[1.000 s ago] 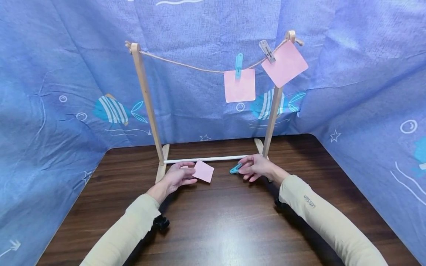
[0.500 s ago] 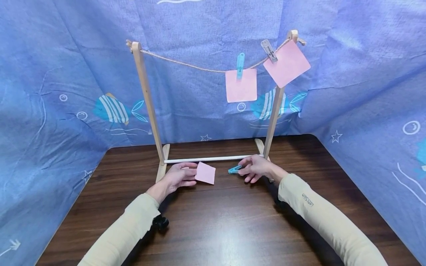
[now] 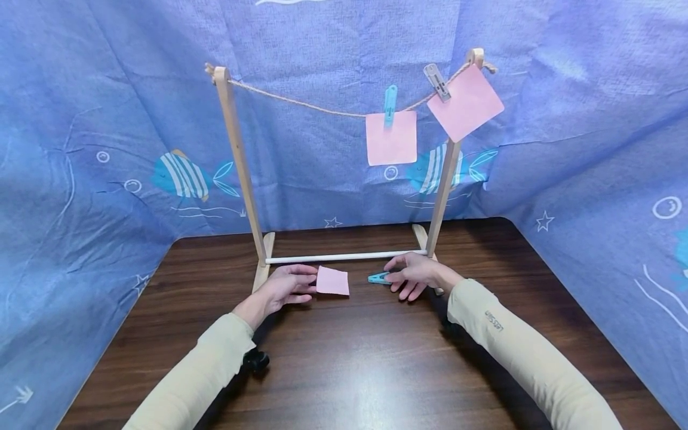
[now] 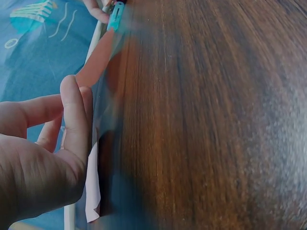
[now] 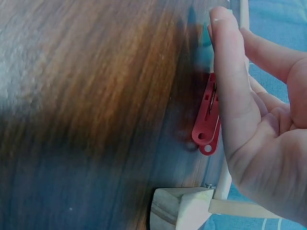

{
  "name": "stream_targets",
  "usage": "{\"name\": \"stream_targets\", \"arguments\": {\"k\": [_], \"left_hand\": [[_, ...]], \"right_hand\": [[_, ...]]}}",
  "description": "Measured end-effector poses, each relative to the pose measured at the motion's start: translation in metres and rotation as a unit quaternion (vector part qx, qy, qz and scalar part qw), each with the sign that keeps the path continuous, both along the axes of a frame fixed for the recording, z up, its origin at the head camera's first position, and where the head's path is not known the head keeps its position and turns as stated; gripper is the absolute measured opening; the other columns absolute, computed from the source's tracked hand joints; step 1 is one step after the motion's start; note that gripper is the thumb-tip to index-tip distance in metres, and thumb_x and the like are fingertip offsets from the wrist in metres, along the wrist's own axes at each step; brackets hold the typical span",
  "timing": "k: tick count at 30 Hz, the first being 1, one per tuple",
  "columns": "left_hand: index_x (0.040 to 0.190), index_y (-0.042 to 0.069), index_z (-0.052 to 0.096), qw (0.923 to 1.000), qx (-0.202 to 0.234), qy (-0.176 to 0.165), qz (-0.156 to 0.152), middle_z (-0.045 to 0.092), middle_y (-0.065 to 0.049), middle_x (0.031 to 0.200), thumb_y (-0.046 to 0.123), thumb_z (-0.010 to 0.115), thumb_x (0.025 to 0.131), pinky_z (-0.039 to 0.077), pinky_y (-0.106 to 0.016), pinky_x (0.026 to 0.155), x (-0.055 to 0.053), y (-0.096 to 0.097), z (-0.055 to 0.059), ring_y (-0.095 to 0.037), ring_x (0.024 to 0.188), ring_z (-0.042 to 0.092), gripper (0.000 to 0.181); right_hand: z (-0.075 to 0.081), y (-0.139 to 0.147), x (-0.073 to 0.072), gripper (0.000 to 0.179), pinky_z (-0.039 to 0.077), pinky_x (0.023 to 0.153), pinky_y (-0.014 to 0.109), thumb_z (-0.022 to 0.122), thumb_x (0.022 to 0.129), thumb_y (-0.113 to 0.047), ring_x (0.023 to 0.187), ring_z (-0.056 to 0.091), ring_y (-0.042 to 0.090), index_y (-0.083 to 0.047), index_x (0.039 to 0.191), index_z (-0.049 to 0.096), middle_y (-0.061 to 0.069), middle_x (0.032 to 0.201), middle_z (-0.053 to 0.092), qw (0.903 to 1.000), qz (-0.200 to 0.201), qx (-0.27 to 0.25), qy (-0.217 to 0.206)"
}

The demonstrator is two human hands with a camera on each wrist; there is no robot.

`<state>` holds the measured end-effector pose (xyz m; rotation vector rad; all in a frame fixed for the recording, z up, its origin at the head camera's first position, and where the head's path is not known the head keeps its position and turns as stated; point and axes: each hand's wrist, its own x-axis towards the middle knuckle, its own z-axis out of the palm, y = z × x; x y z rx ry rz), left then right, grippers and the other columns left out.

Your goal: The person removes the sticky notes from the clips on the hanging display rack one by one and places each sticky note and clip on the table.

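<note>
In the head view my left hand (image 3: 280, 288) pinches a small pink paper square (image 3: 332, 281) by its left edge, a little above the table. The left wrist view shows this paper (image 4: 98, 60) edge-on past the thumb tip. Below that hand, a second pale pink paper (image 4: 92, 187) with a curled edge lies on the table. My right hand (image 3: 415, 275) pinches a light blue clothespin (image 3: 378, 278), its free end toward the paper, with a gap between the two. Under the right hand, a red clothespin (image 5: 207, 115) shows in the right wrist view; the hand hides it in the head view.
A wooden frame (image 3: 236, 149) with a white crossbar (image 3: 344, 257) stands behind the hands. From its sagging rope (image 3: 301, 104) hang two pink papers, held by a blue clothespin (image 3: 390, 104) and a grey clothespin (image 3: 437, 82). A blue fish-print curtain (image 3: 322, 48) surrounds the table.
The pink paper in the left hand has tilted from slanted to nearly level and dropped slightly. The blue clothespin has turned to nearly level; both hands stay almost in place.
</note>
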<state>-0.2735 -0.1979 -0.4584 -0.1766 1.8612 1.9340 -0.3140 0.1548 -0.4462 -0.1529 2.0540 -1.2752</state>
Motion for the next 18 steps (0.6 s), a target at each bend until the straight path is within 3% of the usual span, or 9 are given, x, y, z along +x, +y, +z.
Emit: {"name": "stream_targets", "arguments": {"k": [8, 12, 14, 18], "left_hand": [[0.131, -0.003, 0.058, 0.9999, 0.004, -0.01, -0.004, 0.07, -0.012, 0.111, 0.008, 0.063, 0.1, 0.06, -0.026, 0.066, 0.001, -0.003, 0.006, -0.017, 0.084, 0.072, 0.033], [0.134, -0.006, 0.055, 0.9995, 0.02, -0.004, -0.023, 0.071, -0.015, 0.112, 0.008, 0.062, 0.101, 0.061, -0.028, 0.07, 0.0, -0.004, 0.008, -0.018, 0.087, 0.073, 0.037], [0.137, -0.007, 0.053, 0.9986, 0.026, -0.005, -0.045, 0.07, -0.018, 0.115, 0.01, 0.061, 0.102, 0.062, -0.031, 0.073, 0.0, -0.006, 0.009, -0.021, 0.091, 0.073, 0.039], [0.144, -0.007, 0.044, 0.9911, 0.034, -0.026, -0.126, 0.063, -0.024, 0.129, 0.017, 0.054, 0.106, 0.061, -0.041, 0.084, 0.0, -0.01, 0.015, -0.032, 0.11, 0.068, 0.046]], "right_hand": [[0.004, 0.003, -0.001, 0.043, 0.062, 0.057, 0.037, 0.06, 0.104, -0.024, 0.066, 0.072, 0.021, -0.005, 0.142, 0.051, 0.017, 0.096, 0.072, 0.9999, 0.0, -0.011, 0.004], [0.007, 0.004, 0.0, 0.043, 0.062, 0.058, 0.037, 0.059, 0.105, -0.022, 0.067, 0.072, 0.021, -0.003, 0.143, 0.05, 0.017, 0.097, 0.072, 0.9998, -0.005, -0.017, 0.003], [0.007, 0.005, 0.0, 0.043, 0.062, 0.059, 0.037, 0.058, 0.105, -0.022, 0.068, 0.072, 0.021, -0.002, 0.143, 0.049, 0.017, 0.098, 0.072, 0.9998, -0.003, -0.019, 0.002], [0.007, 0.005, 0.0, 0.039, 0.062, 0.06, 0.037, 0.057, 0.106, -0.024, 0.071, 0.072, 0.022, -0.002, 0.139, 0.053, 0.016, 0.099, 0.072, 0.9997, 0.004, -0.023, 0.0]]}}
